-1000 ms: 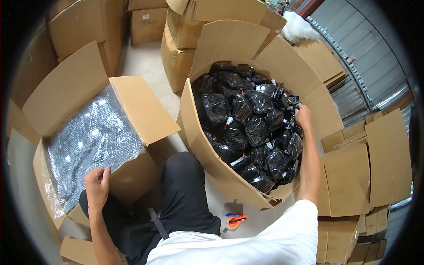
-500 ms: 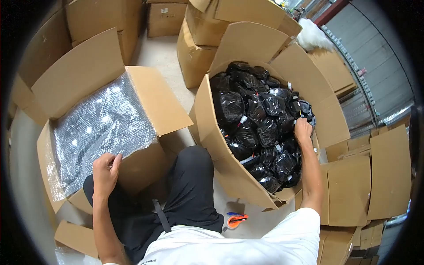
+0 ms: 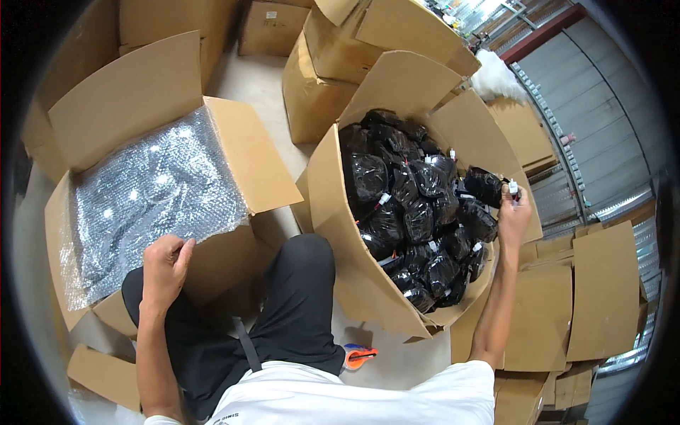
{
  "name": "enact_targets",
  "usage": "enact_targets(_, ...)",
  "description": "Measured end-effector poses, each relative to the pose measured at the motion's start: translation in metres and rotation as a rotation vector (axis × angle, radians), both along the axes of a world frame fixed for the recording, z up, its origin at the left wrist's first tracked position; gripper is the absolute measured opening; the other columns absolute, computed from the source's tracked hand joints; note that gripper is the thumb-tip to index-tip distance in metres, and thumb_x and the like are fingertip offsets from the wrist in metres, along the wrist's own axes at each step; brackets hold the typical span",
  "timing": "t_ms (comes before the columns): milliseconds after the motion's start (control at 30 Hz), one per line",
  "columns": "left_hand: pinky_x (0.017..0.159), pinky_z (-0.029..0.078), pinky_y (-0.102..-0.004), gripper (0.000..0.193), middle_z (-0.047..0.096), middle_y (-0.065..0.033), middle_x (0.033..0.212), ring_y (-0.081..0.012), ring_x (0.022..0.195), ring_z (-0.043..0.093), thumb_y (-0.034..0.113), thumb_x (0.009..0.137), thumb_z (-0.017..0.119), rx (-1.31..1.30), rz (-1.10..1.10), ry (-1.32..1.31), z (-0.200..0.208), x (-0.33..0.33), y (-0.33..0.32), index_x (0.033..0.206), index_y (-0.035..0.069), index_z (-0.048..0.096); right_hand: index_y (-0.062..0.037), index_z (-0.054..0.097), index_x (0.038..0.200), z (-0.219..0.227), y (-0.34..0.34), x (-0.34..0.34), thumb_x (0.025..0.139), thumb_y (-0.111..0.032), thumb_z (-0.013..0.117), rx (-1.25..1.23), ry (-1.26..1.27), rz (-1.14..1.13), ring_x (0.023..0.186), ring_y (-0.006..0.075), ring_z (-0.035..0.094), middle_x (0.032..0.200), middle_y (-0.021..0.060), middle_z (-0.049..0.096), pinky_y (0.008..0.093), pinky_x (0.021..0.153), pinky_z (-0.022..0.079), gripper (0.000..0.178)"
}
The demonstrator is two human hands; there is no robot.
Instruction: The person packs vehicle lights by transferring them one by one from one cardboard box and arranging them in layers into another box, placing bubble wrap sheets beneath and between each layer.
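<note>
Pinching, with fingers of right hand [image 3: 515,218], white connector [image 3: 513,187], seemingly wired to black packet [image 3: 483,185]; could pull apart under packet's weight. Fingers curled together on left hand [image 3: 164,269], nothing visible inside.

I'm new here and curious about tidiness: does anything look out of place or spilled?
Nothing looks spilled. One oddity: an orange item lies loose on the floor beside the person's leg, apart from the black wrapped parts jumbled in their box.
</note>
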State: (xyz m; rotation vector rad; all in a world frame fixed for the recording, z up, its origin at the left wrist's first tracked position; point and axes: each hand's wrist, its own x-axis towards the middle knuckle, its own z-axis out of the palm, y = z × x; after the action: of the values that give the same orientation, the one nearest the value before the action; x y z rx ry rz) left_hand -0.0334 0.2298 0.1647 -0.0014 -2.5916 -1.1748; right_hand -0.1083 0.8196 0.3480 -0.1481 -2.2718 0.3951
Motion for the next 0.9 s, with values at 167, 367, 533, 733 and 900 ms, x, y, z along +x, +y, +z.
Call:
enact_targets(167,0.088,0.051,-0.0414,0.041,0.068,-0.0216,0.104,-0.0359,0.099,0.065,0.019,0.081,0.08,0.219,-0.168,0.213,0.048,-0.015,0.028,0.11,-0.006,0.067,0.0037,0.063,0.106,0.037,-0.154,0.015,0.099,-0.017,0.063,0.064,-0.324,0.32,0.075,0.0129,0.052,0.08,0.0064,0.059,0.0297,0.066,0.044,0.022)
enact_targets(367,0.101,0.046,-0.0469,0.066,0.056,-0.0211,0.129,-0.0404,0.121,0.055,0.037,0.078,0.083,0.024,-0.414,0.413,0.096,-0.048,0.099,0.124,-0.001,0.056,0.0045,0.063,0.109,0.01,-0.305,0.016,0.088,-0.002,0.065,0.219,-0.524,0.853,0.086,0.0341,0.066,0.097,0.0197,0.067,0.0403,0.078,0.052,0.022)
enact_targets(533,0.078,0.052,-0.0436,0.033,0.068,-0.0158,0.088,-0.0335,0.084,0.067,0.021,0.083,0.076,0.411,-0.456,0.097,0.024,-0.056,0.056,0.106,0.002,0.061,0.0,0.062,0.098,-0.042,-0.401,0.004,0.085,-0.004,0.065,0.544,-0.276,1.229,0.087,0.0369,0.06,0.091,0.0166,0.063,0.0443,0.081,0.045,0.014)
enact_targets(733,0.075,0.051,-0.0315,0.015,0.069,-0.0042,0.084,-0.0109,0.083,0.061,0.016,0.098,0.062,0.992,-0.193,0.189,0.008,-0.04,0.031,0.094,0.003,0.068,0.0037,0.054,0.129,-0.039,-0.428,-0.011,0.09,-0.017,0.072,0.201,-0.693,1.272,0.116,0.036,0.059,0.119,0.0217,0.062,0.0402,0.102,0.045,0.048)
enact_targets(900,0.069,0.054,-0.0289,0.036,0.071,-0.0075,0.088,-0.0109,0.076,0.066,0.032,0.105,0.057,1.677,0.333,0.173,0.012,-0.04,-0.028,0.093,0.001,0.069,0.0028,0.051,0.136,-0.072,-0.407,-0.054,0.104,-0.03,0.059,-0.452,-0.407,1.074,0.116,0.0245,0.06,0.124,0.0155,0.064,0.0377,0.104,0.044,0.046)
